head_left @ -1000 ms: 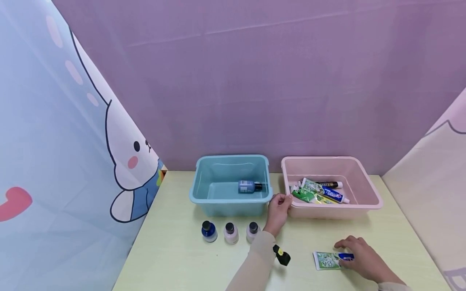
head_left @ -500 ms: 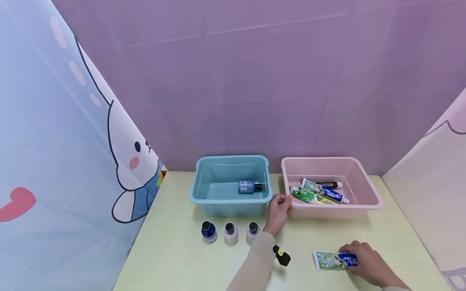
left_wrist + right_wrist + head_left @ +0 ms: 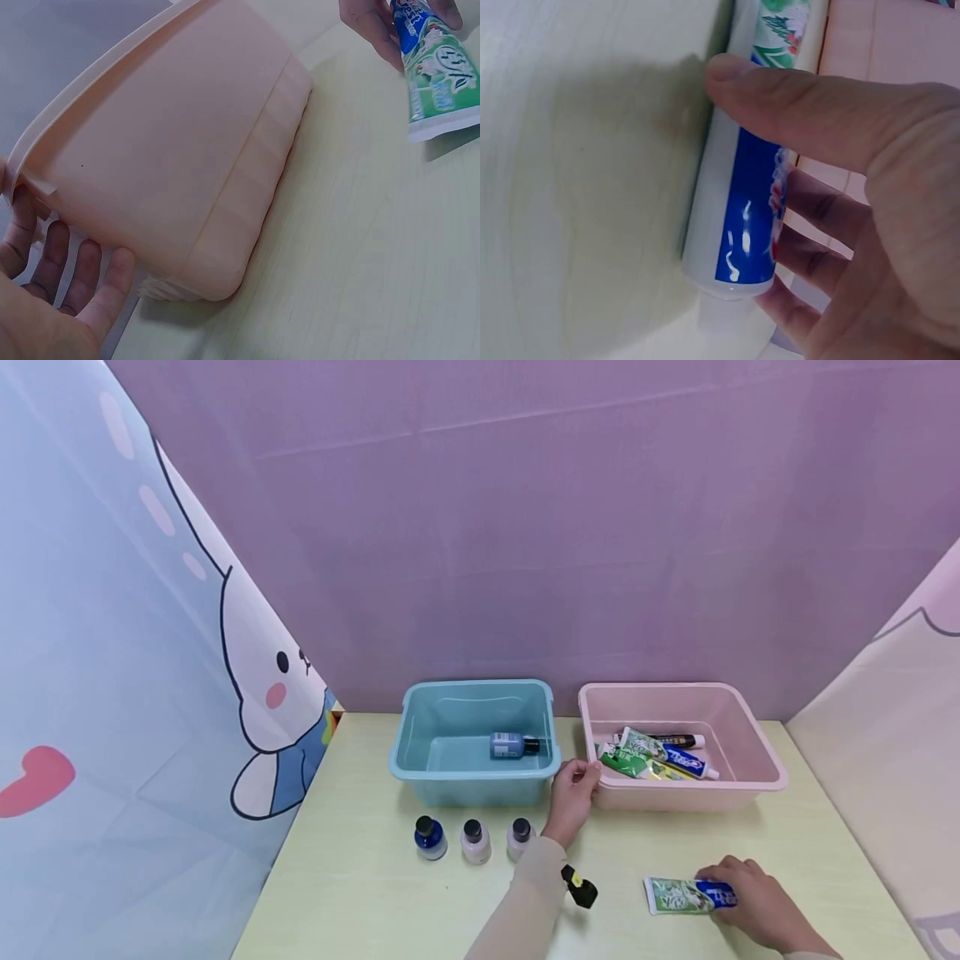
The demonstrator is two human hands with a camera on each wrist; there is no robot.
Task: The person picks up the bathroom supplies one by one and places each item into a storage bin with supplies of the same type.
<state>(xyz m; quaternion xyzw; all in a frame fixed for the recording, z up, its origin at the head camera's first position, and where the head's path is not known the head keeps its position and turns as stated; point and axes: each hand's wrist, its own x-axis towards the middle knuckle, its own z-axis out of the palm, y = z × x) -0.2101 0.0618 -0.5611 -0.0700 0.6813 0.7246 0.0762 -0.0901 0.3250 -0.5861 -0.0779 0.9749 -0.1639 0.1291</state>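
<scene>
My left hand point(image 3: 572, 802) holds the front left corner of the pink plastic basket point(image 3: 690, 799), its thumb at the rim and its fingers below it in the left wrist view. At the front right, my right hand point(image 3: 757, 902) grips a green and blue toothpaste tube point(image 3: 675, 896) near its capped end. The right wrist view has the thumb point(image 3: 780, 105) across one side of the tube point(image 3: 746, 202) and the other fingers along the opposite side. Several toothpaste tubes point(image 3: 637, 760) lie in the pink basket.
Left of the pink basket stands a teal basket point(image 3: 480, 789) with a blue bottle point(image 3: 507, 745) lying in it. In front are a dark blue bottle point(image 3: 431, 841) and two pale bottles point(image 3: 476, 845), all upright with black caps. Purple cloth point(image 3: 480, 543) hangs behind.
The right hand has shifted slightly right along the tube and closed its grip near the capped end. The left hand has stayed at the pink basket's corner.
</scene>
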